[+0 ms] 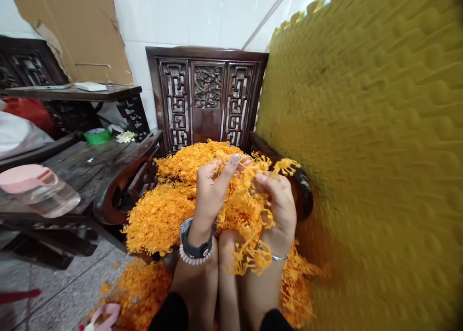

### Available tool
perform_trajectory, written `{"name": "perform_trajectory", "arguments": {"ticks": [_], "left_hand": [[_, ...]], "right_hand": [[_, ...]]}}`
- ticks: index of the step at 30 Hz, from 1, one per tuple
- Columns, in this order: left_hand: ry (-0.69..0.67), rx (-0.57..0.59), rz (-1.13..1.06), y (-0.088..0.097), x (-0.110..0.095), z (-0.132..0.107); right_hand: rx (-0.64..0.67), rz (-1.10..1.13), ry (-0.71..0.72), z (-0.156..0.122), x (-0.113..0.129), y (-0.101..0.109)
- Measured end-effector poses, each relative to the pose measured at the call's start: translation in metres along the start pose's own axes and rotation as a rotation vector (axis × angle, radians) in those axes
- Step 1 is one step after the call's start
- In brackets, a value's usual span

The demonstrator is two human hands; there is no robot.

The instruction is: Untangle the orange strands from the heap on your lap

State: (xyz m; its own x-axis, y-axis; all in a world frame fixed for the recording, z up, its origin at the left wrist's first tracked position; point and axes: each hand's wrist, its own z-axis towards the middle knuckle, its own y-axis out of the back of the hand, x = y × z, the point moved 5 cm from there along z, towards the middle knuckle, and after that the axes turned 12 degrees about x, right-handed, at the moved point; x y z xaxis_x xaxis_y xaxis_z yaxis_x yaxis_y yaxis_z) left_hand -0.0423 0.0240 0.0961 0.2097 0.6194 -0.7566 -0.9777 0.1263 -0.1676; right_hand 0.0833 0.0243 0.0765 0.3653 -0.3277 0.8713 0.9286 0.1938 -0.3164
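Both hands are raised over a wooden chair heaped with orange plastic flower pieces (pixel 159 215). My left hand (pixel 213 186) has thumb and fingers pinched on an orange flower piece, its wrist wearing a dark band and a beaded bracelet. Close to its right, my right hand (pixel 280 200) is closed on a tangled cluster of orange flower pieces (pixel 253 225), which hangs down in front of the knees. One orange piece (pixel 285 166) sticks out above the right fingers. The fingertips of the two hands are a small gap apart.
A carved chair back (pixel 207 97) stands against the tiled wall. On the right rises a yellow foam mat (pixel 369 143). To the left a dark wooden bench holds a pink-lidded bottle (pixel 47 196) and green tape (pixel 97 136). More orange pieces (pixel 141 287) lie on the floor.
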Motion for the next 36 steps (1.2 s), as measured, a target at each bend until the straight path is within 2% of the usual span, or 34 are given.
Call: {"name": "perform_trajectory", "arguments": {"ticks": [3,6,10,12,15,18,21,23,25,26,27,29,30,32,33,35,36], "left_hand": [[0.053,-0.036,-0.063,0.007,0.016,0.001],[0.010,-0.115,-0.187,0.014,0.030,0.005],[-0.012,-0.221,-0.293,0.015,0.041,0.006],[0.033,-0.217,-0.370,0.007,0.042,0.003],[0.115,-0.153,-0.468,-0.010,0.034,-0.006],[0.140,-0.119,-0.506,-0.018,0.023,-0.014],[0.127,-0.161,-0.561,-0.007,0.019,-0.015],[0.113,-0.235,-0.623,0.010,0.022,-0.013],[0.087,-0.320,-0.661,0.027,0.024,-0.013],[0.077,-0.333,-0.669,0.033,0.025,-0.013],[0.069,-0.324,-0.673,0.038,0.024,-0.013],[0.073,-0.232,-0.678,0.040,0.021,-0.015],[0.071,-0.178,-0.679,0.040,0.019,-0.016],[0.046,-0.131,-0.669,0.044,0.012,-0.020],[0.030,-0.124,-0.674,0.048,0.008,-0.023],[-0.005,-0.130,-0.715,0.058,0.000,-0.029],[-0.021,-0.141,-0.743,0.064,-0.004,-0.033]], "right_hand": [[-0.026,0.029,-0.031,-0.003,-0.011,0.007],[-0.001,0.039,-0.031,-0.005,-0.017,0.008],[0.029,0.094,0.038,-0.015,-0.015,0.001],[0.002,0.074,0.074,-0.027,-0.007,-0.002],[-0.087,-0.089,0.126,-0.053,0.014,-0.001],[-0.046,-0.325,0.194,-0.070,0.033,-0.006],[0.044,-0.387,0.251,-0.066,0.032,-0.010],[0.103,-0.406,0.198,-0.059,0.014,-0.005],[0.120,-0.528,0.094,-0.060,-0.016,0.012],[0.074,-0.616,0.062,-0.067,-0.033,0.027],[-0.083,-0.700,0.088,-0.080,-0.047,0.048],[-0.493,-0.961,0.195,-0.121,-0.073,0.094],[-0.549,-1.130,0.171,-0.140,-0.090,0.112],[-0.425,-1.403,-0.012,-0.165,-0.130,0.141],[-0.377,-1.453,-0.117,-0.173,-0.147,0.155],[-0.393,-1.429,-0.268,-0.179,-0.168,0.182],[-0.409,-1.412,-0.296,-0.175,-0.171,0.191]]}}
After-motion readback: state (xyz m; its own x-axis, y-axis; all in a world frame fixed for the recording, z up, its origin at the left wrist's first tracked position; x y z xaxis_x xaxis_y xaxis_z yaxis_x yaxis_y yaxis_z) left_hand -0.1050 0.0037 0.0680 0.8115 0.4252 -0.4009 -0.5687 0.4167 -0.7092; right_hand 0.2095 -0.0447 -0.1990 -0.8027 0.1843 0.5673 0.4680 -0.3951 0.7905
